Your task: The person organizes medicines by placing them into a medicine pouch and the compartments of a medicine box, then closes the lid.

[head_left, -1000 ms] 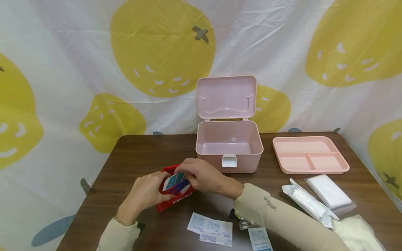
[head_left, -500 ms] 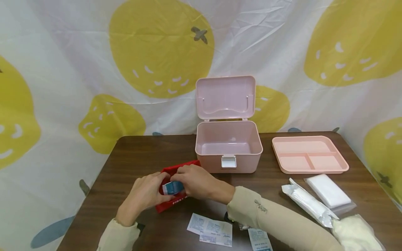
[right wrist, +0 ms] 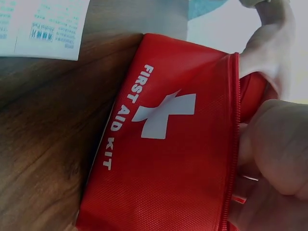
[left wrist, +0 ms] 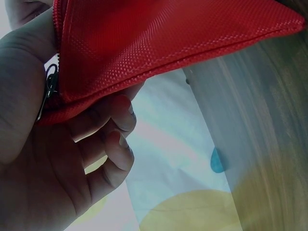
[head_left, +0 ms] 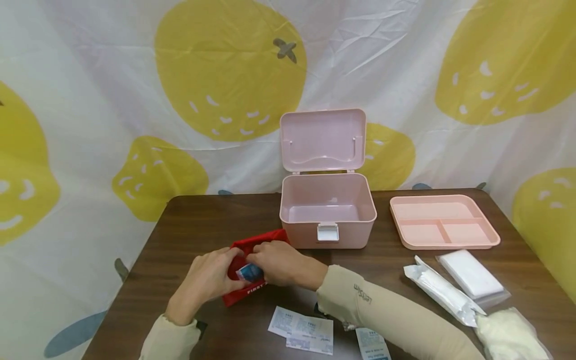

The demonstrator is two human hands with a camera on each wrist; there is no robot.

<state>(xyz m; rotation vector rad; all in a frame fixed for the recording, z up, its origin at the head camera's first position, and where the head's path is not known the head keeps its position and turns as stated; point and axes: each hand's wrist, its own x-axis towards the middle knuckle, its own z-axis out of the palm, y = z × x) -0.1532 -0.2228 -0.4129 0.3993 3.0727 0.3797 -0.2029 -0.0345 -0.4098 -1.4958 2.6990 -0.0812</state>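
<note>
A red first aid pouch (right wrist: 159, 130), with a white cross and lettering, is unzipped on the table. My left hand (head_left: 209, 277) grips its left end; in the left wrist view the left thumb and fingers (left wrist: 122, 115) lie on either side of the zipped edge, beside the zipper pull (left wrist: 49, 84). My right hand (head_left: 281, 262) reaches into the pouch mouth. Its fingertips are hidden inside, so whether they hold anything does not show. A small blue-and-white packet (head_left: 250, 272) shows in the opening, against the right hand.
Alcohol pad packets (head_left: 310, 334) lie in front of the pouch. An open pink box (head_left: 328, 235) stands behind it. To the right are a divided pink tray (head_left: 445, 245), a white wrapped roll (head_left: 443, 292), a white pack (head_left: 471, 275) and a bagged cream-coloured bundle (head_left: 510, 335).
My right hand has moved left and slightly down into the pouch. The blue packet now sits lower, with less of it showing. My left hand keeps its grip in place.
</note>
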